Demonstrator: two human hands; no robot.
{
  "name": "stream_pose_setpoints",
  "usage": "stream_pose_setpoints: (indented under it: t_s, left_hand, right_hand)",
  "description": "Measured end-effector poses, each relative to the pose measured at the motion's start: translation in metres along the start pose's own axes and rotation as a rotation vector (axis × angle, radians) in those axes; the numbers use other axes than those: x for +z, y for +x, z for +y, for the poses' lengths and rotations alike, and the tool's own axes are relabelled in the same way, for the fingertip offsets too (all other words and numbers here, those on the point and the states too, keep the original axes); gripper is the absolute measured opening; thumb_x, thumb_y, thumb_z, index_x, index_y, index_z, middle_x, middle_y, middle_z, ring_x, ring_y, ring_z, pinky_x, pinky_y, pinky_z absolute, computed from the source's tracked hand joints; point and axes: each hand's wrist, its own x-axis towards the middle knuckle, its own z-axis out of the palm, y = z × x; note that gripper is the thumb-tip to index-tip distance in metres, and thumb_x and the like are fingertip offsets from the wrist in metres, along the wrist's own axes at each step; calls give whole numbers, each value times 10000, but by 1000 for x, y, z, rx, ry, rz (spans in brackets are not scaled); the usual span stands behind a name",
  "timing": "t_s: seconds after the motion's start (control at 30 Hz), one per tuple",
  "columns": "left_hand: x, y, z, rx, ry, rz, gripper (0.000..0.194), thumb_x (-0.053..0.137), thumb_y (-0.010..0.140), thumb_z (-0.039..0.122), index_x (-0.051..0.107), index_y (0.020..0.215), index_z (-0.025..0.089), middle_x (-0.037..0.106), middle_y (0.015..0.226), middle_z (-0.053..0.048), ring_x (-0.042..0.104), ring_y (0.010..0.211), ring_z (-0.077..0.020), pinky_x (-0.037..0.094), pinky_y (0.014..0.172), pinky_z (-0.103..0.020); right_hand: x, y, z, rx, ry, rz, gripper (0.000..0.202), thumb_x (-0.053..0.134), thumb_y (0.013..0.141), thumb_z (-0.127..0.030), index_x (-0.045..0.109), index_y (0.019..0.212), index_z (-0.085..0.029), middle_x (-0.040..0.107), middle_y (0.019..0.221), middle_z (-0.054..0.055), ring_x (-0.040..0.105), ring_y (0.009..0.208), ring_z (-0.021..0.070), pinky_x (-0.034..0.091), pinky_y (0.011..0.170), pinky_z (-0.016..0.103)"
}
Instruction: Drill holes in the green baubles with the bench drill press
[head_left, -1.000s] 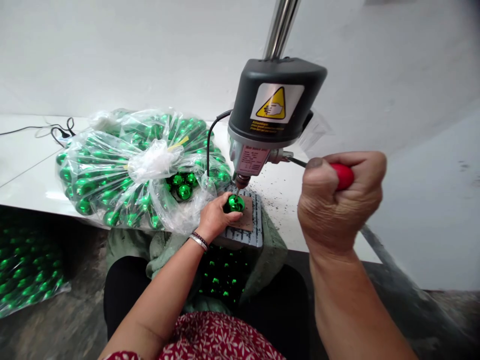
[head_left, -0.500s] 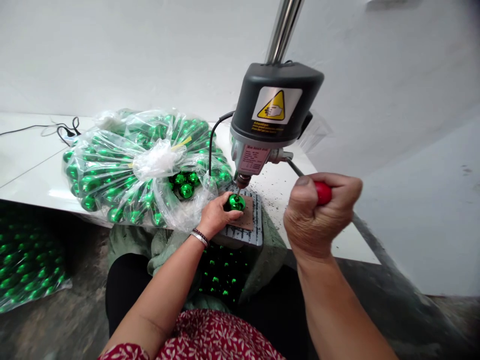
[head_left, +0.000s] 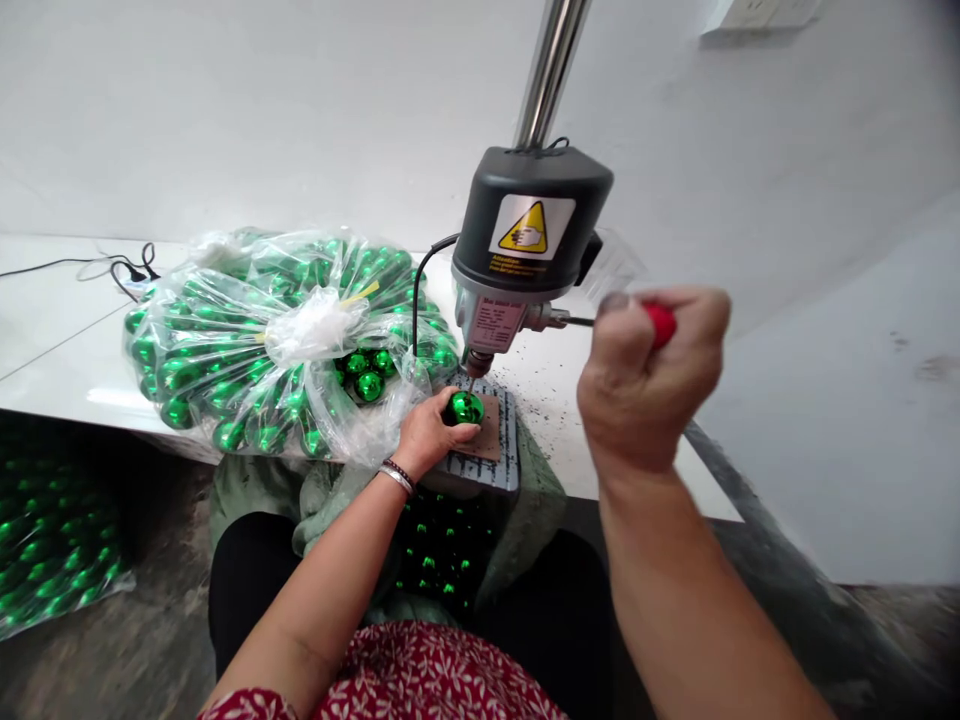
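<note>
My left hand grips a shiny green ball ornament between thumb and fingers, on a brown board over the drill press base. Directly above the ball is the drill chuck; whether the thin bit touches the ball I cannot tell. My right hand is wrapped round the red knob of the feed lever, to the right of the dark bench drill. The lever's rod stands about level.
A clear plastic bag full of green balls lies on the white table at left. Another bag of balls is on the floor. More balls sit below the base. Dark shavings and a cable are near the drill.
My right hand has raised the lever's red knob, so the rod went from sloping down to about level. My left hand still holds the ball on the board. The view has shifted slightly.
</note>
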Motion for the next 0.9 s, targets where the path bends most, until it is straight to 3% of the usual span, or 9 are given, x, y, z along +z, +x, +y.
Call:
stream_pose_setpoints:
  t_s: [0.13,0.27,0.4,0.53,0.63,0.73,0.8,0.83,0.9]
  left_hand:
    - [-7,-13,1,93,-105,-9,442,718,716,302,631,1141,218,702,948,13,629,859,-166,483,799,-258]
    - [-24,-36,3,155,-118,-62,540,737,699,275,599,1218,211,682,1151,-37,620,1035,-200,470,932,-295]
    - [-47,-59,7,179,-61,-256,587,741,703,266,593,1270,232,665,1238,-63,610,1117,-231,448,1002,-346]
    - [-63,-68,8,129,54,-434,611,759,698,312,608,1282,216,700,1175,-79,649,1034,-247,486,936,-343]
    - [-70,-58,4,51,104,-324,508,677,788,367,623,1266,205,724,1100,-70,673,919,-219,510,866,-312]
    - [-79,-32,-6,-34,282,-9,413,537,881,297,618,1265,165,679,1211,-112,644,1055,-232,476,947,-312]
    - [-86,-11,-15,-115,477,156,449,483,884,229,571,1316,139,592,1341,-153,571,1202,-272,438,1010,-348]
    - [-89,-1,-20,-165,560,181,478,479,875,220,545,1342,139,561,1372,-164,553,1225,-294,439,1007,-373]
    - [-94,16,-30,-245,675,123,526,504,844,237,519,1364,161,552,1372,-166,554,1213,-333,454,974,-416]
  right_hand:
    - [6,40,-14,184,-64,-118,190,526,856,-268,424,739,-158,416,663,-58,351,614,34,352,635,211]
    - [9,44,-16,212,-100,-115,184,539,855,-229,416,740,-155,405,655,-67,325,616,30,333,645,216]
    - [11,40,-12,199,-59,-94,183,535,854,-237,416,741,-156,415,645,-72,332,608,23,333,635,205]
    - [10,40,-11,194,-38,-83,175,553,839,-234,426,746,-157,427,653,-70,350,616,22,336,636,202]
    - [9,40,-13,198,-40,-84,172,556,834,-233,424,751,-163,434,673,-64,364,627,23,344,647,209]
    - [9,38,-15,202,-30,-91,166,549,836,-219,416,751,-165,437,681,-60,374,631,24,352,651,214]
    - [8,37,-14,189,-22,-97,166,546,838,-222,414,754,-165,442,685,-60,380,630,23,357,648,214]
    - [7,36,-14,177,-23,-100,167,545,840,-231,415,758,-165,446,688,-60,384,630,22,360,648,214]
    - [7,35,-12,145,-29,-94,181,540,850,-272,418,767,-167,455,695,-60,392,631,21,367,648,213]
